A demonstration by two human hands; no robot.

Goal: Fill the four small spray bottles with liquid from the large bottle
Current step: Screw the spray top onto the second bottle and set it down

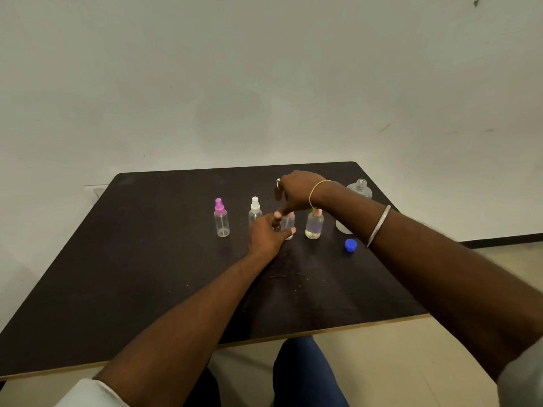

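Both hands meet on 1 bottle, third in the row of 4. Left hand (269,235) wraps its fingers round the body of that small bottle (289,223) and steadies it upright on the dark table (147,259). Right hand (296,190) reaches across from above, fingertips pinching down on the spray top (291,215). By the look of it, the top is being turned, though off or on I cannot tell, and the level inside is hidden by the fingers.

Just to the right stands a small bottle with a peach top (314,227), some pale liquid in it. To the left, well apart, the white-topped bottle (255,212) and the pink-topped bottle (221,221) stand capped and look empty. So roughly 1 of 4 is dealt with, I'd judge.

Behind the right forearm sits the large bottle (360,190), neck open, its blue cap (350,245) lying on the table nearby. Next move calls for a firm grip below, a clean twist above, then a careful pour into a narrow neck.

Labels? No writing or brand can be read on anything.
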